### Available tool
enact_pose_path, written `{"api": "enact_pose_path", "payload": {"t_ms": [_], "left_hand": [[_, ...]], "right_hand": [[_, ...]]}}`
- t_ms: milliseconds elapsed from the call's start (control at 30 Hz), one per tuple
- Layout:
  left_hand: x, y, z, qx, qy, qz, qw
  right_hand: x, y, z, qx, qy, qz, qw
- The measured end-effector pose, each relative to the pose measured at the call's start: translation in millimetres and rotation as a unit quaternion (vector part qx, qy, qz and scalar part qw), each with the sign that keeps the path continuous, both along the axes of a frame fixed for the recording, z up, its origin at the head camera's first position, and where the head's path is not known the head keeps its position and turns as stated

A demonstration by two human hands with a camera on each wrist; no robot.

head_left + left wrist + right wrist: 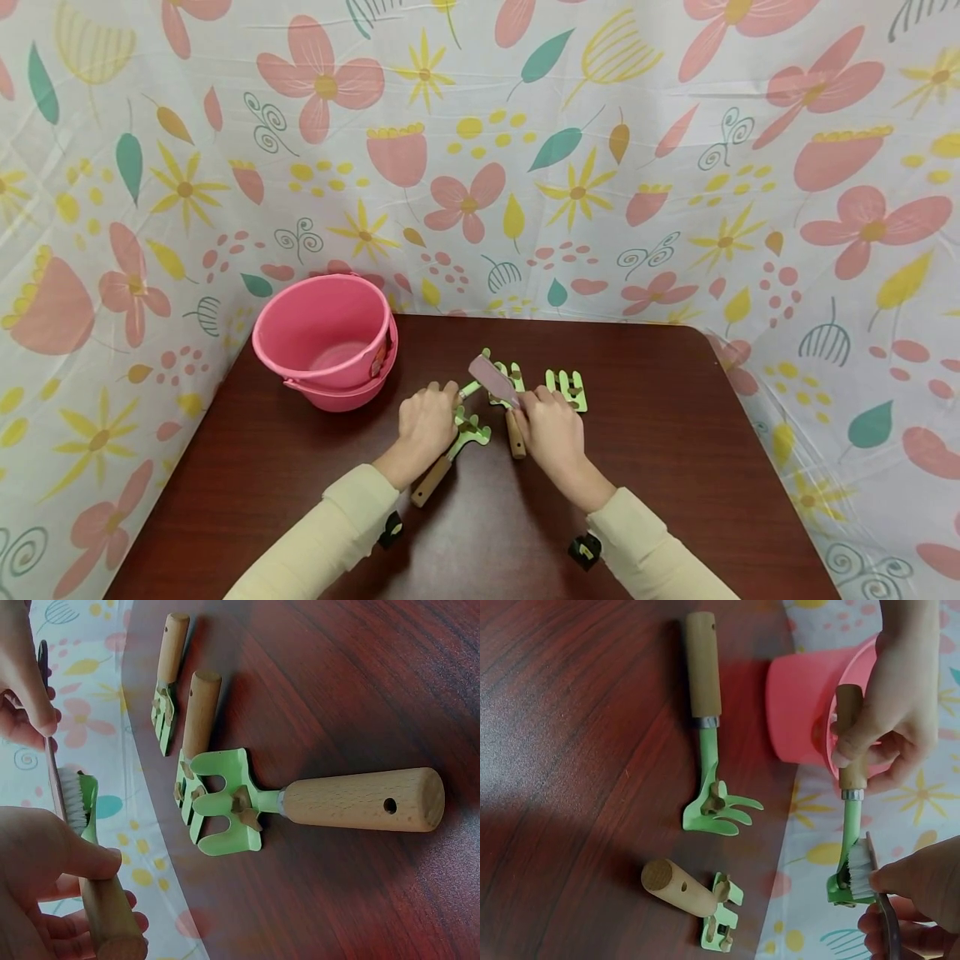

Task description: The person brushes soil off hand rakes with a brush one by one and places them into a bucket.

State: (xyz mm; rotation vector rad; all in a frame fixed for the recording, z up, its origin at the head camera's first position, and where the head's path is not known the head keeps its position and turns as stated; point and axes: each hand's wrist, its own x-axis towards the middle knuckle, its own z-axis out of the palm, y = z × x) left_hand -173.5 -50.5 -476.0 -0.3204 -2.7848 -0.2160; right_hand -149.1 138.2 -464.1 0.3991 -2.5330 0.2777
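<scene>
My left hand (427,425) grips the wooden handle (853,705) of a small garden tool with a green metal head (841,889). Brown bits cling to that head. My right hand (553,425) holds a brush (493,379) with a flat mauve back, its white bristles (861,868) right against the green head. Beneath the hands, a green garden fork (360,799) with a wooden handle lies on the table, a brown clump on its prongs. Two more green, pronged tools lie farther right: one in the middle (517,433), another (567,388) partly hidden behind my right hand.
A pink bucket (322,329) stands at the table's back left, left of my left hand. The dark brown table (675,467) ends at a floral cloth (465,167) hanging behind and along both sides.
</scene>
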Motion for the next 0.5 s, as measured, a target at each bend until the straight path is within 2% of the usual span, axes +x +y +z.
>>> {"api": "enact_pose_path", "payload": {"t_ms": [500], "left_hand": [[-0.8,0.6,1.7,0.011,-0.009,0.004,0.9999]], "right_hand": [[8.7,5.0,-1.0,-0.018,0.010,0.005,1.000]]}}
